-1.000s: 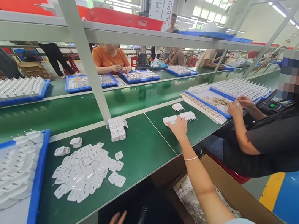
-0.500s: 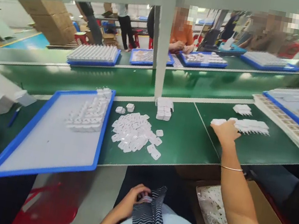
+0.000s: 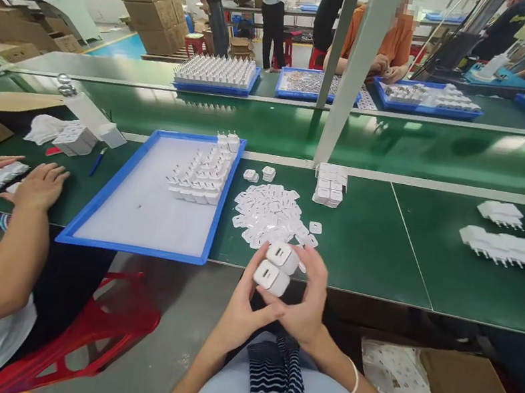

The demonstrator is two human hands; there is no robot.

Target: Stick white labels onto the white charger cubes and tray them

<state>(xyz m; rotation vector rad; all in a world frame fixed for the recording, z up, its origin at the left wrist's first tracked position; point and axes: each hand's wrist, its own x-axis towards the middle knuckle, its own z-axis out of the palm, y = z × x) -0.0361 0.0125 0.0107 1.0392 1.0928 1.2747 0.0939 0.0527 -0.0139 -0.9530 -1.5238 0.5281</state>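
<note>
Drawn back from the plug row (image 3: 510,248), your right hand (image 3: 309,300) joins your left hand (image 3: 243,311), the grip of both closed around two white plugs (image 3: 276,269) paired lengthwise away from you, by the counter's (image 3: 355,247) front edge, cover pile (image 3: 267,214) just beyond.
</note>
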